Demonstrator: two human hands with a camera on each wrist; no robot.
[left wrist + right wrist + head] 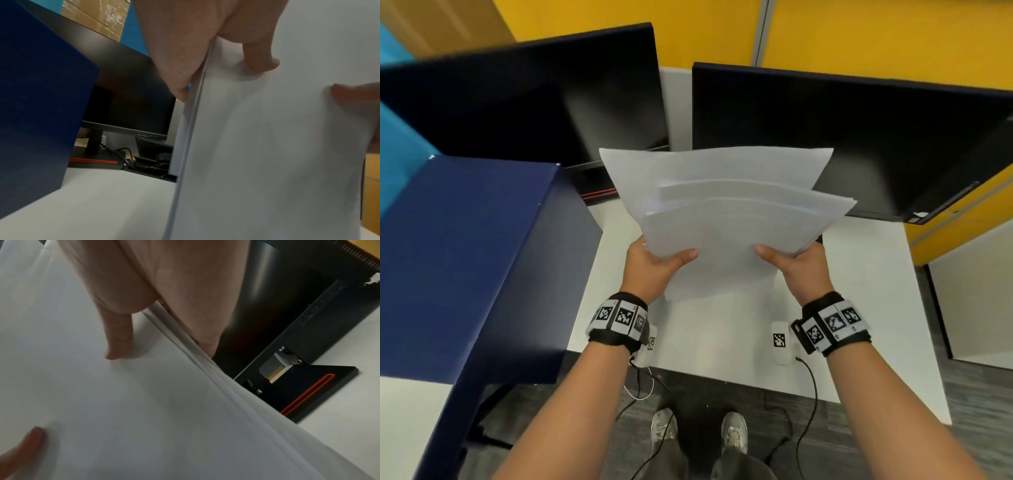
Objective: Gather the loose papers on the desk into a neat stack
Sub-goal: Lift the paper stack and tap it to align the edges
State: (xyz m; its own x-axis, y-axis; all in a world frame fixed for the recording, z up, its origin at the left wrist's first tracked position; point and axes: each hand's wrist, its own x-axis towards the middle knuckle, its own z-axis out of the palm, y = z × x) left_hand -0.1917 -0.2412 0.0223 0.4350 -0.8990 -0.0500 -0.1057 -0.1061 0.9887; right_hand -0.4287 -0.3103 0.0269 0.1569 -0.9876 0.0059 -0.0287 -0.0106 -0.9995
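Note:
Several white sheets of paper (722, 212) are held fanned and uneven in the air above the white desk (859, 274). My left hand (650, 263) grips their left edge, thumb on top and fingers underneath. My right hand (798, 263) grips the right edge the same way. In the left wrist view the papers (267, 146) stand edge-on, pinched by my left hand (195, 53). The right wrist view shows the papers (123, 402) with my right hand (144, 296) clamped over their edge.
Two dark monitors (534, 102) (859, 137) stand at the back of the desk. A tall dark blue box (472, 257) stands at the left. A small white tagged device (780, 342) with a cable lies near the front edge. Yellow partitions are behind.

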